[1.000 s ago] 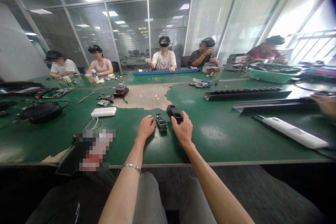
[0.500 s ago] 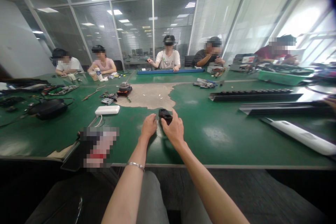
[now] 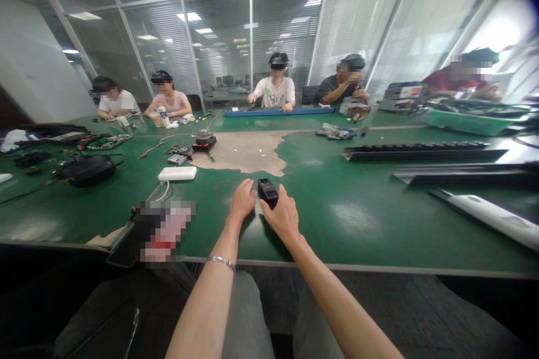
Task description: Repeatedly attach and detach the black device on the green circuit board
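Observation:
A small black box-shaped device with a panelled top stands on the green table, between my two hands. My right hand is closed around its near right part, thumb on the near side and fingers along the right. Just left of the device, my left hand rests with its fingers curled together, a narrow gap separating it from the device. Its fingertips are partly hidden, and nothing shows in them.
A white power bank-like block with a cable lies to the left, near a blurred-out phone-like item. Black metal rails and a long white piece lie right. Several people sit across; one holds a blue bar.
The view has shifted slightly, moving the scene rightward. More of the black device's top shows between my hands. The person opposite has brought a raised hand down toward the blue bar.

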A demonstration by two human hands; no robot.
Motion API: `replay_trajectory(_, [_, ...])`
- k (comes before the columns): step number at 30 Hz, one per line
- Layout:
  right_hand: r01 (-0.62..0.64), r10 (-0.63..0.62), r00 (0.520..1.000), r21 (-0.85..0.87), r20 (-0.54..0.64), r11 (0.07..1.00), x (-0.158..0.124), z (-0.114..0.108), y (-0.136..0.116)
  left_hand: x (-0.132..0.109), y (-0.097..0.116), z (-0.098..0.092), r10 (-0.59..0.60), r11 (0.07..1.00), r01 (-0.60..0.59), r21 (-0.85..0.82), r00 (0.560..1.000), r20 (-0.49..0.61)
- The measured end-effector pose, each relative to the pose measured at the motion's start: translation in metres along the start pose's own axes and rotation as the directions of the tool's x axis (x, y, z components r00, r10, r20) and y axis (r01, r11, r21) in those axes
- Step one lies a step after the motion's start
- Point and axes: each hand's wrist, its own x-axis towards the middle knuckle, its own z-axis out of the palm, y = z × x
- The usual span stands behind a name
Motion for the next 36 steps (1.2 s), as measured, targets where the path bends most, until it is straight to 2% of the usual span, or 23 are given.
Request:
replay_trajectory(6, [-0.020, 0.020, 1.000, -0.009, 0.012, 1.000, 0.000, 0.000, 0.001, 0.000, -0.001, -0.001, 0.009, 1.000, -0.009, -0.010, 1.000, -0.004])
replay_trajectory(13, [-0.050, 0.048, 0.998, 0.056, 0.038, 0.997, 0.005, -0.003, -0.002, -0.001, -0.002, -0.001, 0.010, 1.000, -0.011, -0.024, 1.000, -0.021])
replay_trajectory(22, [-0.017, 0.041, 0.994, 0.230, -0.098, 0.973, 0.025, -0.020, -0.008, -0.002, -0.006, 0.004, 0.028, 0.998, -0.033, -0.054, 0.995, -0.093])
replay_trajectory(25, [-0.035, 0.078, 0.986, 0.280, -0.146, 0.959, 0.037, -0.028, 0.002, -0.001, -0.008, 0.006, 0.029, 0.998, -0.035, -0.054, 0.994, -0.102])
replay_trajectory(28, [-0.097, 0.140, 0.978, 0.256, -0.156, 0.962, 0.045, -0.030, 0.023, -0.001, -0.008, 0.006, 0.024, 0.998, -0.030, -0.060, 0.994, -0.103])
replay_trajectory(33, [-0.189, 0.216, 0.967, 0.187, -0.136, 0.964, 0.046, -0.021, 0.061, 0.000, -0.007, 0.005, 0.021, 0.997, -0.027, -0.066, 0.995, -0.097])
replay_trajectory(36, [-0.216, 0.235, 0.965, 0.161, -0.115, 0.963, 0.042, -0.016, 0.073, 0.001, -0.007, 0.005, 0.025, 0.997, -0.031, -0.068, 0.995, -0.098])
